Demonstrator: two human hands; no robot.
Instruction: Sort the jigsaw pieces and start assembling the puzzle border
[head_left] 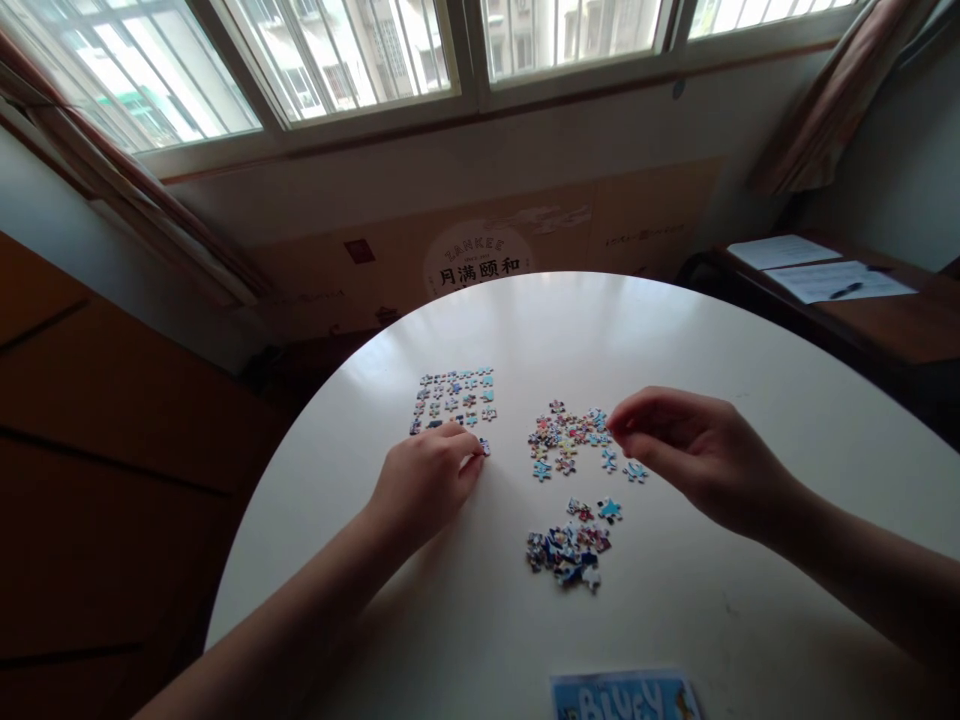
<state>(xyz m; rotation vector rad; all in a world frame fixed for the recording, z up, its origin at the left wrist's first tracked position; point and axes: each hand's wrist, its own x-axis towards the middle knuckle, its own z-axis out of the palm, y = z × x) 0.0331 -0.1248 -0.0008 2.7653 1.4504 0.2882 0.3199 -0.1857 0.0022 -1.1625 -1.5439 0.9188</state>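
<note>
Over the lower edge of a grid of spaced jigsaw puzzle pieces, my left hand is closed, its thumb and fingertips on one puzzle piece at the table surface. Part of the grid's lowest row is hidden behind that hand. My right hand is pinched shut at the right edge of a loose pile of puzzle pieces; what its fingertips hold, if anything, I cannot make out. Nearer to me lies a second heap of puzzle pieces, some dark blue, some face down.
Everything lies on a round white table. A blue box or card marked "BLUEY" is at the near edge, cut off by the frame. Papers and a pen rest on a brown desk at the right. Behind are windows and curtains.
</note>
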